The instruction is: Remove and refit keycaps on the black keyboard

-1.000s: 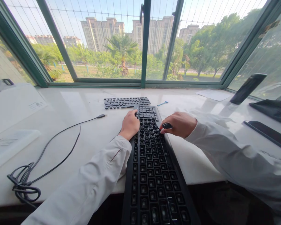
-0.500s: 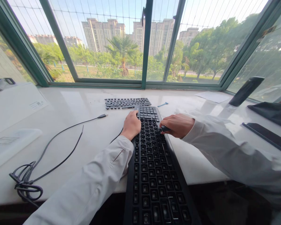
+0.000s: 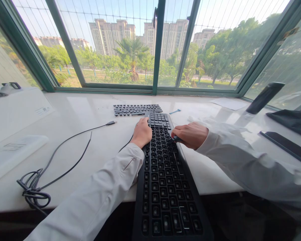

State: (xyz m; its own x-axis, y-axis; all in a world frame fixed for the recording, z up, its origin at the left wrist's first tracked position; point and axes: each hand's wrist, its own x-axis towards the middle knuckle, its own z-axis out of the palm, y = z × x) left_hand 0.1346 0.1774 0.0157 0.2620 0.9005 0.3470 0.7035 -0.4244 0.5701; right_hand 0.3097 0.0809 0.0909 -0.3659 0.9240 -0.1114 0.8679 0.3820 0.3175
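A black keyboard (image 3: 160, 174) lies lengthwise away from me, its near end past the table edge. Most of its keycaps are off, showing bare sockets and wire stabilizers; the number pad keys at the far end are still on. My left hand (image 3: 141, 132) is closed round the keyboard's left edge by the number pad. On the other side my right hand (image 3: 190, 134) pinches a small black object (image 3: 176, 138) against the keyboard's right edge; its kind is mostly hidden by the fingers. Beyond the keyboard, removed keycaps (image 3: 135, 109) sit in rows on the white table.
A coiled black USB cable (image 3: 35, 187) lies at left, near a clear plastic package (image 3: 17, 150) and a white box (image 3: 17, 110). A small blue tool (image 3: 175, 111) lies behind the keyboard. At right are a phone (image 3: 286, 145), a black pouch (image 3: 291, 120) and paper (image 3: 228, 103).
Both hands keep nearly the same place and grip on the keyboard and the small black object. The whole view has shifted slightly.
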